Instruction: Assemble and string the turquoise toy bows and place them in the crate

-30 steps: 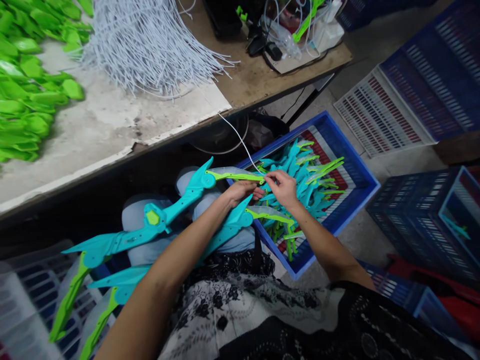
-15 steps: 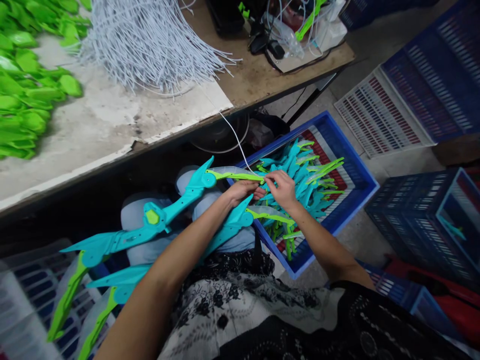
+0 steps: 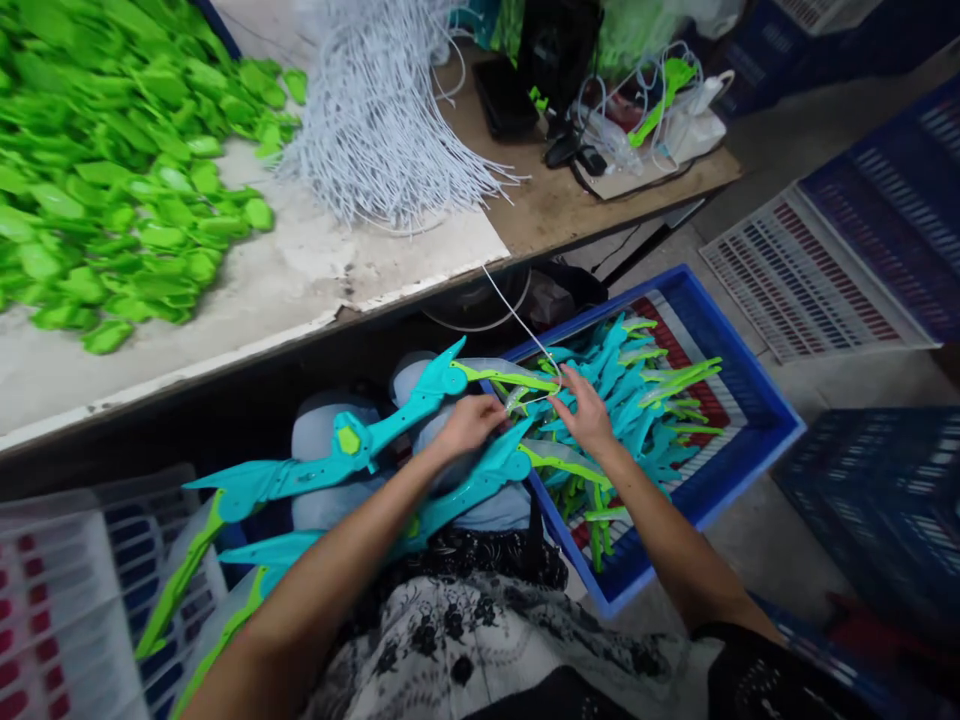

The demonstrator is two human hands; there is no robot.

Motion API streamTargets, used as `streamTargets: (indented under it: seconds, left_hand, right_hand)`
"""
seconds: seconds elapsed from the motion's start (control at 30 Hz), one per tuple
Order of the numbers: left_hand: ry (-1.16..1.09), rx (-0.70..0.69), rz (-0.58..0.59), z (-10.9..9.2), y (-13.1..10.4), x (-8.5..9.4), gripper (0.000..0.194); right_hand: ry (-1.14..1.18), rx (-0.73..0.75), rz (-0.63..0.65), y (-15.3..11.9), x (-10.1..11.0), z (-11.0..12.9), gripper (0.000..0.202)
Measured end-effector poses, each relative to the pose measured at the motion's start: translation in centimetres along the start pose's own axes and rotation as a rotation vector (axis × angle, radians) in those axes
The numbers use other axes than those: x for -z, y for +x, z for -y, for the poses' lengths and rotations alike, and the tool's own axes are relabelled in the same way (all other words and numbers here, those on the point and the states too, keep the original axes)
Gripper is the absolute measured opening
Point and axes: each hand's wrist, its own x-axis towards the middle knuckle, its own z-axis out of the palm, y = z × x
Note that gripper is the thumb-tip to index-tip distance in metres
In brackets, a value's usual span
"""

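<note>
A turquoise toy bow (image 3: 405, 420) with bright green limbs and a green centre piece lies across the lap. Its right-hand green limb tip lies between my two hands. White cord (image 3: 521, 318) comes down past the table edge to this tip and bends back left. My left hand (image 3: 474, 424) is closed in a pinch on the cord, just below the limb. At the tip, my right hand (image 3: 589, 412) has thumb and forefinger closed around the cord; whether they also touch the limb is hard to tell. A second turquoise bow (image 3: 480, 480) rests nearer my body, partly under my left forearm.
A blue crate (image 3: 720, 480) full of turquoise and green bows stands right of my knees. On the table (image 3: 300, 280) lie a heap of green plastic pieces (image 3: 150, 200) and a bundle of white cords (image 3: 390, 140). More crates (image 3: 877, 490) stand to the right.
My hands have moved apart, the left drawing cord away from the limb tip. The view has shifted, so everything appears further right and lower.
</note>
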Motion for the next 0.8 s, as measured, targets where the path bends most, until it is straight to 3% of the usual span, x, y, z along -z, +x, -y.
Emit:
streamTargets:
  seconds: [0.03,0.1,0.2,0.23,0.3,0.4,0.5,0.6,0.67,0.73,0.8]
  left_hand:
    - [0.09,-0.028,-0.058,0.0,-2.4,2.3,0.019]
    - [0.169,0.045,-0.221,0.3,-8.1,7.3,0.026]
    - [0.368,0.217,-0.694,2.0,-16.4,14.1,0.028]
    - [0.481,0.26,-0.857,2.8,-18.7,15.8,0.026]
    - [0.703,0.272,-0.995,4.7,-22.1,17.8,0.024]
    - [0.862,0.239,-0.981,7.1,-24.4,18.2,0.029]
    - [0.866,0.26,-0.931,8.6,-24.7,17.4,0.035]
    - [0.889,0.274,-0.928,9.5,-24.9,17.4,0.036]
    - [0.938,0.268,-0.983,9.7,-25.2,17.7,0.034]
    - [0.987,0.216,-1.097,9.0,-25.1,17.7,0.032]
    - [0.988,0.093,-1.214,7.3,-24.3,17.1,0.033]
  right_hand:
    - [0.0,-0.009,-0.007,0.2,-0.1,-0.2,0.059]
    - [-0.003,-0.009,-0.023,0.8,-0.5,-0.4,0.067]
    - [-0.018,0.011,-0.032,2.5,-0.8,-0.6,0.068]
    - [-0.029,0.016,-0.032,3.2,-0.8,-0.6,0.066]
    - [-0.084,0.037,0.011,4.8,-0.5,-0.3,0.059]
    - [-0.237,0.114,0.079,8.1,0.3,1.4,0.041]
    - [-0.277,0.236,-0.009,13.5,-0.1,5.6,0.026]
    - [-0.24,0.371,-0.054,20.5,-3.2,11.3,0.025]
    - [-0.281,0.379,-0.037,24.8,-6.0,14.8,0.023]
    - [-0.332,0.349,0.001,27.7,-8.4,17.2,0.021]
    - [-0.366,0.334,0.032,28.7,-9.5,18.1,0.024]
